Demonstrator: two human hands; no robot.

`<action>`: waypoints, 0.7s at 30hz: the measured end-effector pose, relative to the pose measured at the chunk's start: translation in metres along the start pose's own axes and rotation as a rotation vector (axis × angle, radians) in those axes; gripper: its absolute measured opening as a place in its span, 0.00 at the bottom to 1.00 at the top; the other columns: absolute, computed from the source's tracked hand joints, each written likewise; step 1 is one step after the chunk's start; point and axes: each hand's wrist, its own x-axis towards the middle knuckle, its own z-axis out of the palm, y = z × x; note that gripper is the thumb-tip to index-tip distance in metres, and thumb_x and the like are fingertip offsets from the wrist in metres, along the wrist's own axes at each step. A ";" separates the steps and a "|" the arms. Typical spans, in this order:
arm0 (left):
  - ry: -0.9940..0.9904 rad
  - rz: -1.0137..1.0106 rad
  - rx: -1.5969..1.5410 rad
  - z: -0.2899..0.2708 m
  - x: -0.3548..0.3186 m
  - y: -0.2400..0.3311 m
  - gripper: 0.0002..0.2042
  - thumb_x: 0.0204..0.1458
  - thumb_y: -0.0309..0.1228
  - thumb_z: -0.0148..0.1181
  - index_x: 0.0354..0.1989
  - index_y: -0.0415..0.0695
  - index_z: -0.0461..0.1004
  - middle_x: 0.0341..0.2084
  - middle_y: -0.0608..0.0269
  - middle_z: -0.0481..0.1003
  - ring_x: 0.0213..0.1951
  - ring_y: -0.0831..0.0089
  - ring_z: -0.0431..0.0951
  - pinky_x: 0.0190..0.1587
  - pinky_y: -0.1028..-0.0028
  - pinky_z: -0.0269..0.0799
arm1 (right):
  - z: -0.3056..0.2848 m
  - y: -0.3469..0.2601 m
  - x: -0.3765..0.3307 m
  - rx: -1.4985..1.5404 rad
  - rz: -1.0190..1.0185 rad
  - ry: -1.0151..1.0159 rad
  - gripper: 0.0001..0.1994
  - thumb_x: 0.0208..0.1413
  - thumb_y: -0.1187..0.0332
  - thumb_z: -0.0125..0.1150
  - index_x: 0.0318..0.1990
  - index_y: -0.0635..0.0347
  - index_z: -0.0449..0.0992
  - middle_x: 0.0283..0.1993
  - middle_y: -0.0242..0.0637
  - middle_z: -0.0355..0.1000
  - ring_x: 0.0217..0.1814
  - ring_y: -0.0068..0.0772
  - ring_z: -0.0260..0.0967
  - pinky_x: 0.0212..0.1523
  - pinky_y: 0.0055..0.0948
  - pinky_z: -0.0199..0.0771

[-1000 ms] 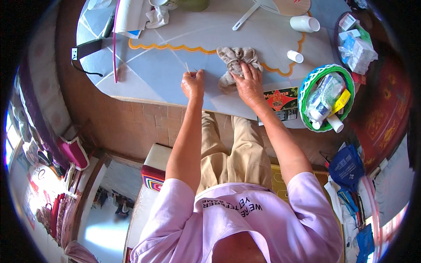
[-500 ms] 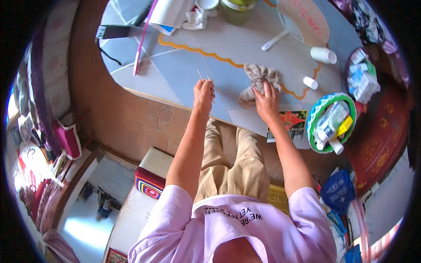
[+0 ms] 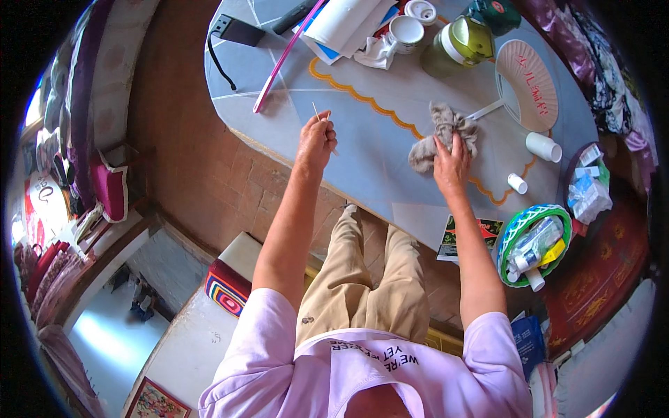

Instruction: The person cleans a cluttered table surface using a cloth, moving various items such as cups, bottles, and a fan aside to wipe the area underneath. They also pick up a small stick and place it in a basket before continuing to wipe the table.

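My left hand is closed around thin pale sticks, held above the table's near edge; their kind is too fine to make out. My right hand rests on a crumpled grey-brown cloth on the table, fingers spread over it rather than gripping. The cloth lies across the yellow scalloped line of the tabletop and reaches the handle of a round hand fan. Right of the cloth lie a small white bottle and a larger white cylinder.
A green-and-white basket of packets stands at the table's right edge. Along the far side are a green jug, white tubs and papers. A pink stick and black box lie far left.
The whole view has shifted, showing more of the table's far side. My right hand and the cloth have slid farther across the table, up to the fan handle. My left hand still holds the sticks.
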 end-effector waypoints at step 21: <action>0.442 0.446 1.532 -0.065 0.071 0.116 0.15 0.42 0.38 0.56 0.39 0.47 0.70 0.30 0.52 0.74 0.35 0.58 0.73 0.36 0.66 0.67 | 0.007 0.000 0.043 -0.053 -0.029 -0.071 0.24 0.42 0.73 0.52 0.50 0.38 0.66 0.59 0.43 0.47 0.57 0.51 0.48 0.55 0.44 0.50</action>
